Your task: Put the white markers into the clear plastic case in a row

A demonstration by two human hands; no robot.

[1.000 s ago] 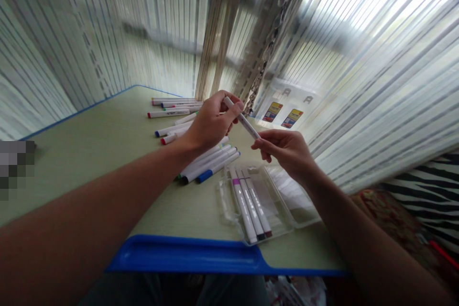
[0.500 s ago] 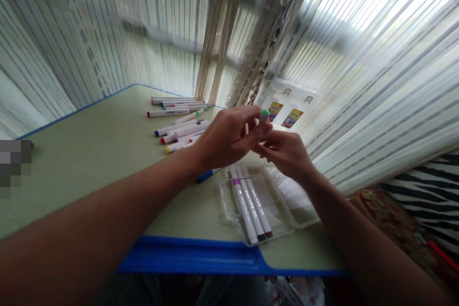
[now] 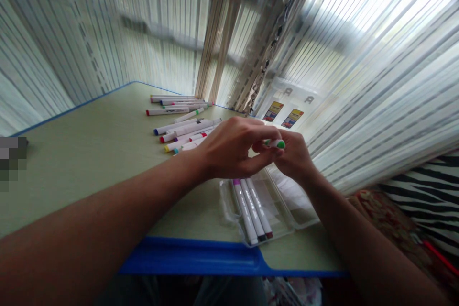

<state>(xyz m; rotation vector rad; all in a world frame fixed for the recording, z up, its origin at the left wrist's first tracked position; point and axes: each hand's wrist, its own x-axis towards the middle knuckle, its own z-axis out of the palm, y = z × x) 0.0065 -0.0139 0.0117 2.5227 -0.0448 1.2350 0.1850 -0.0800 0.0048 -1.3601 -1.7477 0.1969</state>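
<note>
Both hands meet above a clear plastic case [image 3: 229, 201] on a pale green desk [image 3: 89, 153]. My left hand [image 3: 233, 150] is closed around a white marker with a green cap [image 3: 277, 144]; only its capped end shows past the fingers. My right hand [image 3: 294, 155] is closed behind it, fingers pinched at the same marker. Three white markers [image 3: 253, 210] lie side by side in the open case, just below the hands. Several loose markers [image 3: 179, 129] with coloured caps lie on the desk beyond my left hand.
The desk has a blue rim with a blue tray [image 3: 193, 256] at its near edge. Striped curtains [image 3: 358, 57] hang close behind and to the right. A zebra-patterned cushion [image 3: 426, 205] lies at the far right. Two small yellow-red cards [image 3: 283, 114] sit past the desk.
My hands have come lower and closer together over the case. The marker, first held stretched between both hands, has turned and is now mostly hidden in my left hand, green cap pointing right.
</note>
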